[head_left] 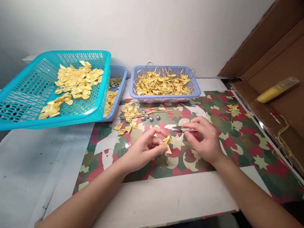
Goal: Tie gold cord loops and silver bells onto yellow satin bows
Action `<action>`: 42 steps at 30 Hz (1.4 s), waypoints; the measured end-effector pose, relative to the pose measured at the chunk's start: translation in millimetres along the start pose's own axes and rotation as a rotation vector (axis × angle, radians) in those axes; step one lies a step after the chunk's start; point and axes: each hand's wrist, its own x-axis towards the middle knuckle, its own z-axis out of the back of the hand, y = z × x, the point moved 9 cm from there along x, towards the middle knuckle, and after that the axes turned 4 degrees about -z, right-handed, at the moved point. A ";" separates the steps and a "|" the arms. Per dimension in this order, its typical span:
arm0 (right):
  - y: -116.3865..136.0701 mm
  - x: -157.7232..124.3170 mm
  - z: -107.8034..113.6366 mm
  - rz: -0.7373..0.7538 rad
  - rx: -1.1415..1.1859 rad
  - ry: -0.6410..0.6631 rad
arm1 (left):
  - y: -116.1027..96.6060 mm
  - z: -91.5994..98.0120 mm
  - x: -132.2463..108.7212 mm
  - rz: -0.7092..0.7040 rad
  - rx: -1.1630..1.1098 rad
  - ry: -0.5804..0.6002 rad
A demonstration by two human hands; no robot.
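Observation:
Between the thumb and fingers of my left hand (150,143) is a yellow ribbon bow (167,146). A small shiny silver bit shows at the bow's upper edge. Just to the right, my right hand (204,136) is closed around a small dark tool with two pointed tips (178,129). Its tips face left toward the bow but stay apart from it; its exact kind is unclear. Beyond my left hand lie loose yellow bows (129,112), several silver jingle bells (150,119) and thin gold cords (154,111).
A turquoise basket (102,96) of bows is at the left, over a blue basket (123,72). Another blue basket (166,98) with corded bows stands by the wall. At the right, a yellow glue-like tube (275,90) sticks out beside cardboard (296,128). Patterned paper (248,149) covers the table.

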 end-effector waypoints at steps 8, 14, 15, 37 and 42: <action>18.5 -11.3 -30.5 0.083 0.151 0.133 | -7.3 0.4 -4.9 -0.110 0.517 -0.082; 13.9 -8.6 -16.5 -0.013 0.274 -0.010 | -4.2 2.6 -2.7 -0.073 0.372 -0.121; 13.5 -7.8 -15.5 -0.027 0.298 -0.005 | -4.0 3.0 -2.3 -0.067 0.354 -0.131; -101.5 150.3 -19.1 -0.574 -0.106 0.129 | -7.0 2.6 0.4 -0.185 0.635 -0.153; -91.1 147.0 -2.2 -0.497 -0.156 0.003 | -10.1 -7.9 -3.9 -0.245 0.730 -0.120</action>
